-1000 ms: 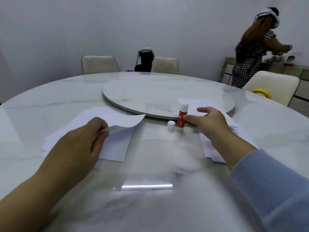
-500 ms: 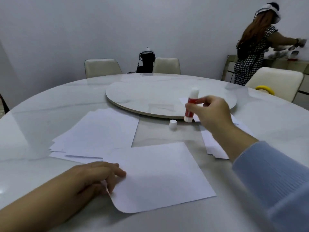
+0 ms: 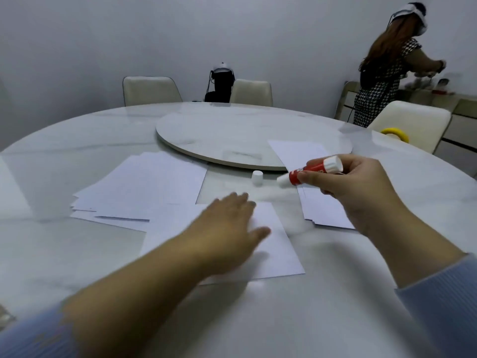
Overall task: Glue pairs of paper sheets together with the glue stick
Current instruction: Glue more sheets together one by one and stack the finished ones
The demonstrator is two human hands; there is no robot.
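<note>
Marble table (image 3: 77,156), turntable (image 3: 232,135), 3 chairs (image 3: 151,90), yellow tape roll (image 3: 395,133).

— Where does the one view look from?
— From the person's head, forward and down over the round table (image 3: 77,254), wide-angled, so edges bow.
— How near?
— Close: both forearms enter from 6 o'clock, the left hand (image 3: 224,228) at centre, the right hand (image 3: 361,192) toward 3 o'clock.
— And farther off?
— The turntable (image 3: 232,135) and chairs (image 3: 151,90) toward 12 o'clock.
</note>
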